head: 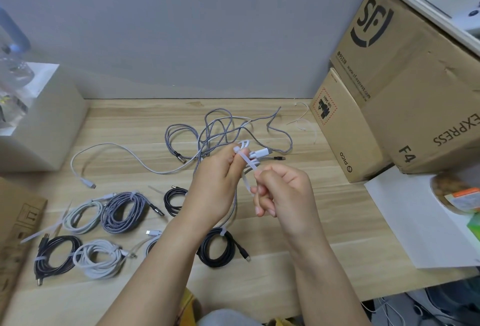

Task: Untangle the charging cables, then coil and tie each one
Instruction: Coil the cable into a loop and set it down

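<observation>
A: From the head camera, what are the hands doing?

B: The left hand (215, 182) is raised over the wooden table (298, 234), fingers curled round a small white cable bundle (255, 155). A white zip tie (248, 164) wraps the bundle, and the right hand (283, 190) pinches its loose tail between thumb and fingertips, just beside the left.

A: And the other cables?

B: Behind the hands lies a loose tangle of grey braided cable (228, 131), with a white cable (117, 154) trailing left from it. Nearer the person lie coiled and tied ones: a grey braided coil (124, 211), two white coils (83, 216) (100, 260), and black coils (58, 255) (219, 247). Another black coil (174, 201) is partly hidden by the left wrist; whether it is tied I cannot tell.

A: Anything at the edges?

B: Spare zip ties (304, 120) lie beside cardboard boxes (405, 79) on the right.
</observation>
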